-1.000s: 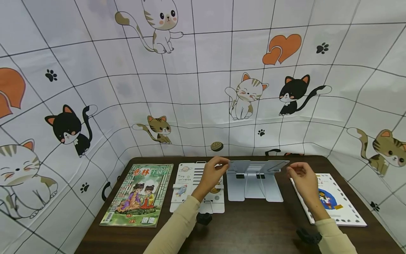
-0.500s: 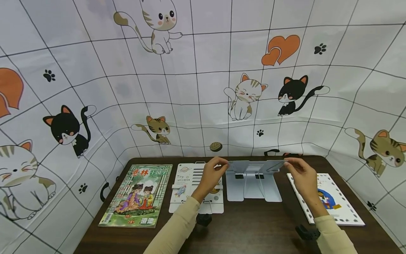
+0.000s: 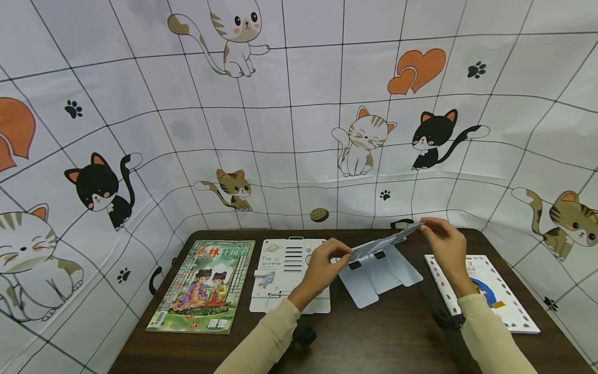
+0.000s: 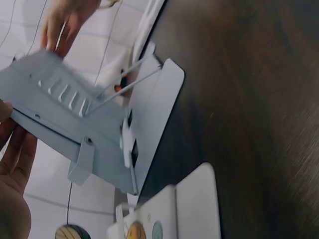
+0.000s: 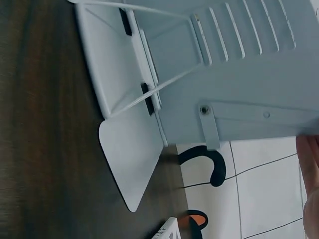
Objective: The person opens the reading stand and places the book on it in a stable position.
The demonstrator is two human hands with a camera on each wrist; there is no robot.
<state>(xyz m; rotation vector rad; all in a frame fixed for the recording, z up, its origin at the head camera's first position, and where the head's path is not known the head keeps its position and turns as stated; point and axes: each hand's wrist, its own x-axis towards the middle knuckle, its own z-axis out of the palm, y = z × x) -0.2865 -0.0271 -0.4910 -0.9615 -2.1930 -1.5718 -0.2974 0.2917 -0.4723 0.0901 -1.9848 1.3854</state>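
Observation:
A pale blue-grey metal book stand (image 3: 380,272), unfolded with its panel raised, sits turned at an angle near the back of the table. My left hand (image 3: 325,264) pinches the panel's left edge between thumb and fingers. At the higher right corner my right hand (image 3: 445,249) grips the panel. From the left wrist, the back of the panel (image 4: 60,99) shows its slots, wire props and a small folded bracket. The right wrist view has the base plate (image 5: 127,159) over the dark tabletop, with only part of the right hand (image 5: 311,184) at the edge.
Left of the stand lies a white "Tiny universe" stand (image 3: 275,270), and beyond it a green illustrated magazine (image 3: 205,285). A white book with a blue picture (image 3: 483,296) lies to the right. A cat-print sheet (image 3: 299,130) hangs behind the dark wooden table (image 3: 374,337).
My right hand has closed onto the panel's right corner and risen. The book stand has turned, its left side swinging toward me and its right side away; my left hand followed nearer and rightward.

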